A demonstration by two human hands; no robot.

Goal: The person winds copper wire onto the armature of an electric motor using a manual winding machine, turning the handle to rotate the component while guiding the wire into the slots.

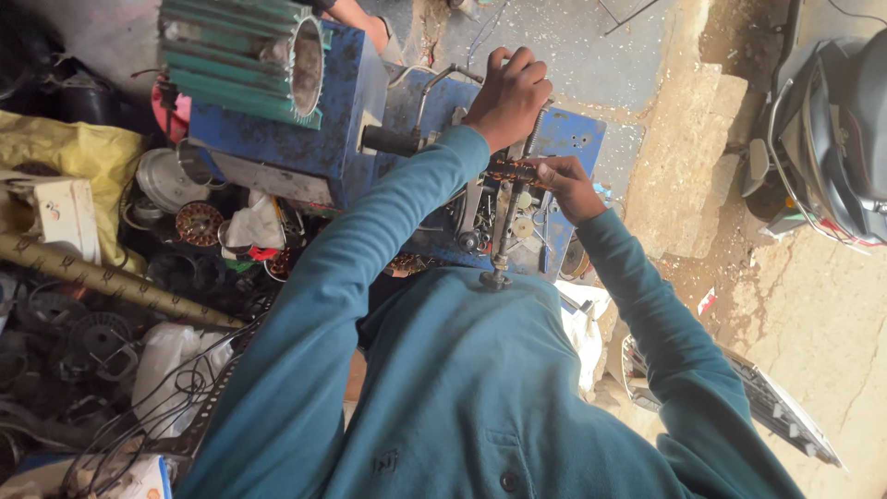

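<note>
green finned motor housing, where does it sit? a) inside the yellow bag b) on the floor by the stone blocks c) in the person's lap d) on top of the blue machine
d: the green finned motor housing rests on the top of the blue machine, up and to the left of the left hand that grips a bent metal handle.

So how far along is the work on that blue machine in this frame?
Mid-step, by the look of it. Already in place: a long threaded metal rod runs through the blue metal winding machine. In hand: the left hand grips the rod's top while the right hand holds a small copper-wound part against it. What remains can't be judged; loose coils lie beside the machine.
</note>
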